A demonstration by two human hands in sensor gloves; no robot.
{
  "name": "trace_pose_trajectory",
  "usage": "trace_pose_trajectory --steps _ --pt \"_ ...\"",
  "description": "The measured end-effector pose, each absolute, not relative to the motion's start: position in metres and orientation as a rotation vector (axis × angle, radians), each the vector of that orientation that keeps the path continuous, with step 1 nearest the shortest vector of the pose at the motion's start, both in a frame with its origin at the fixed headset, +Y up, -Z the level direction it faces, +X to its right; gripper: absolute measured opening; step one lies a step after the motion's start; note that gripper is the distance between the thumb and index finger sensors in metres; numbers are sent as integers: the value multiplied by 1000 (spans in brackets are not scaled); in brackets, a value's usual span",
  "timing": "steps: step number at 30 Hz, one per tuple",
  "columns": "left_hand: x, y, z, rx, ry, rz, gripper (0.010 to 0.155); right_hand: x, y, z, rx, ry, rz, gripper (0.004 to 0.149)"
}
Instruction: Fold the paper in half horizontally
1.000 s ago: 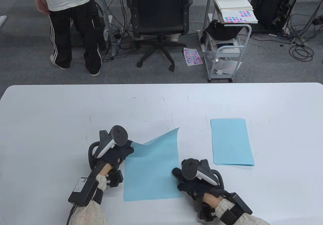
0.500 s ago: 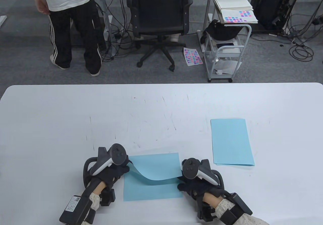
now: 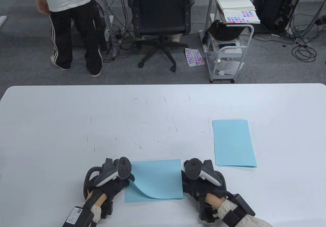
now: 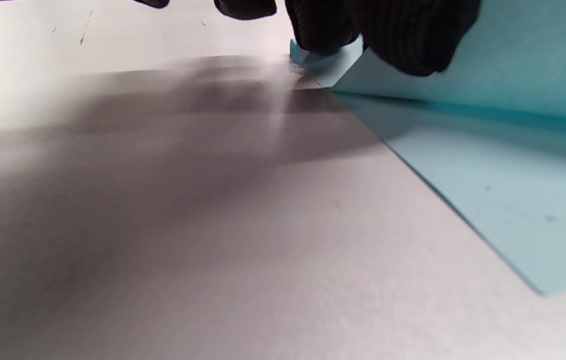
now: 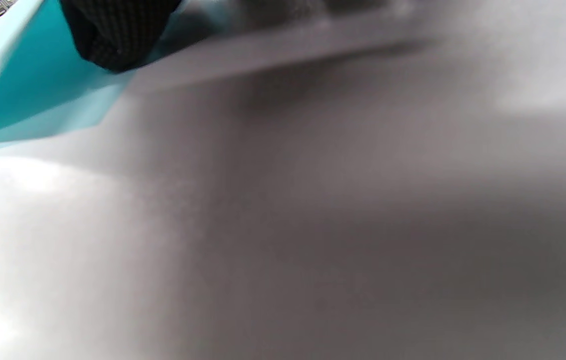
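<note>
Paper [image 3: 158, 178] sits right between our two hands, far half curled over toward us. Our left hand [image 3: 112, 183] pinches the folded-over corner, so that flap stays lifted and we can line it up with the near edge. Our right hand [image 3: 197, 183] grips the sheet's other side, probably to stop it skewing. White table [image 3: 63, 125] is scuffed, another blue sheet [image 3: 234, 143] lies beyond the right hand. Office chair [image 3: 161, 20], cart [image 3: 229, 46], cables behind.

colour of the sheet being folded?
Plain light blue sheet, no pattern; clearest in the table view.
</note>
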State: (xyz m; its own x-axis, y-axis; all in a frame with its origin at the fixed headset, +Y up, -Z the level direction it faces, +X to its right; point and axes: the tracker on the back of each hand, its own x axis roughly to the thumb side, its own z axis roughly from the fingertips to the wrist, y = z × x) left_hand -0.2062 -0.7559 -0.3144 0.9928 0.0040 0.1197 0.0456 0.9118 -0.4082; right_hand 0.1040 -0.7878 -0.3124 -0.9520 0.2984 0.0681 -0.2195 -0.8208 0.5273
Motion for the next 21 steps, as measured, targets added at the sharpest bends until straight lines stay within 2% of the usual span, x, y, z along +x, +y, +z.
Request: trace_pose_trajectory --steps 16,21 --pt "-207 -762 -309 -470 -105 -12 49 104 -788 -313 214 766 2756 65" --pt "-202 -766 -306 -472 -126 -66 69 104 -788 -313 214 766 2756 65"
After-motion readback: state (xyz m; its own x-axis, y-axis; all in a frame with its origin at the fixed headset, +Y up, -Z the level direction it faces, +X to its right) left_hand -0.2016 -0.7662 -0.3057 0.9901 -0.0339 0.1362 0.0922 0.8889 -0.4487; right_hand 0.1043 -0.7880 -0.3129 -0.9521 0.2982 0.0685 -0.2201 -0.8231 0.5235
